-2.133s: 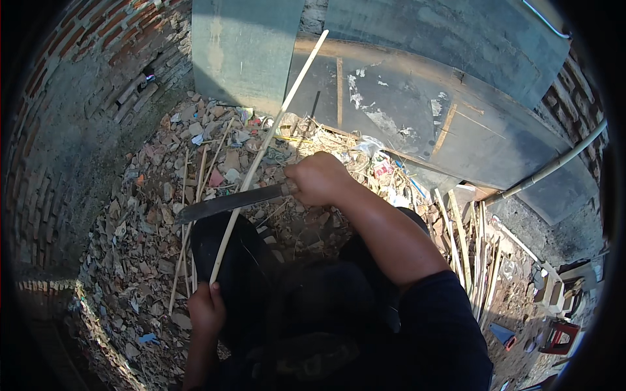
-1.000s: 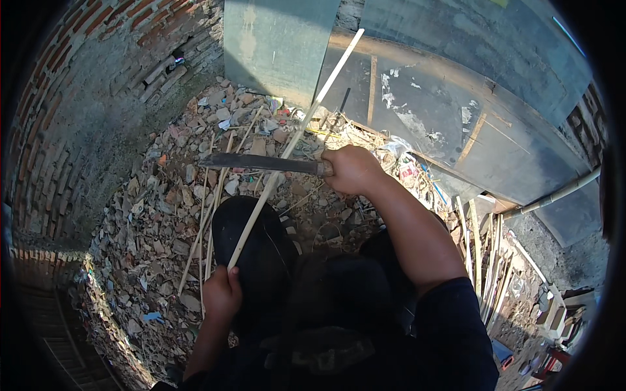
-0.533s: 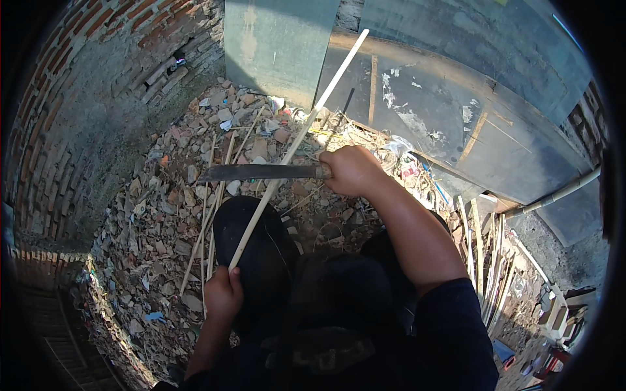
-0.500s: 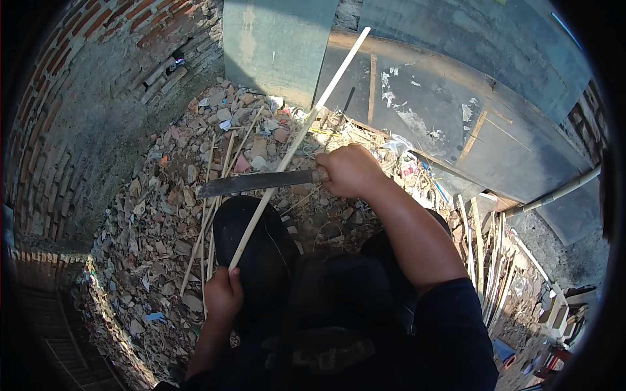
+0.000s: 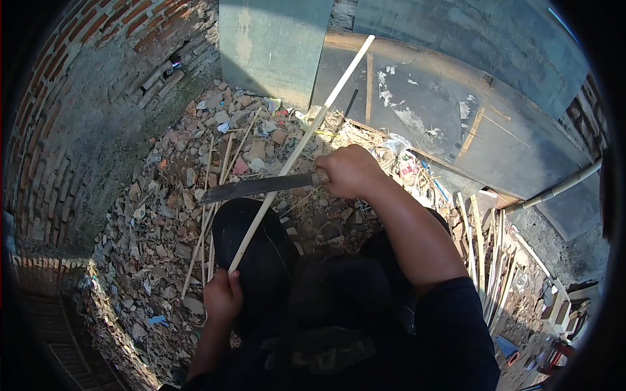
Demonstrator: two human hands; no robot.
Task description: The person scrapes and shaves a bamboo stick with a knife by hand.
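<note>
My left hand point(image 5: 223, 296) is closed around the near end of a long pale wooden strip point(image 5: 306, 140), beside my left knee. The strip slants up and away to the right, its far end in front of the dark panels. In my right hand point(image 5: 351, 172) is a machete point(image 5: 261, 187), gripped by its short handle. Its dark blade points left and lies across the strip at about mid-length, seemingly touching it. The blade's tip is beyond the strip, over the rubble.
Broken brick and stone rubble point(image 5: 169, 215) covers the ground, with several loose strips point(image 5: 228, 159) on the left. More strips point(image 5: 492, 260) lie at the right. A brick wall point(image 5: 85, 117) rises at the left; dark panels point(image 5: 417, 98) lean at the back.
The far end of the strip has dipped slightly and shifted a little right. The machete's blade tilts slightly more, its tip lower. Both hands keep their grips.
</note>
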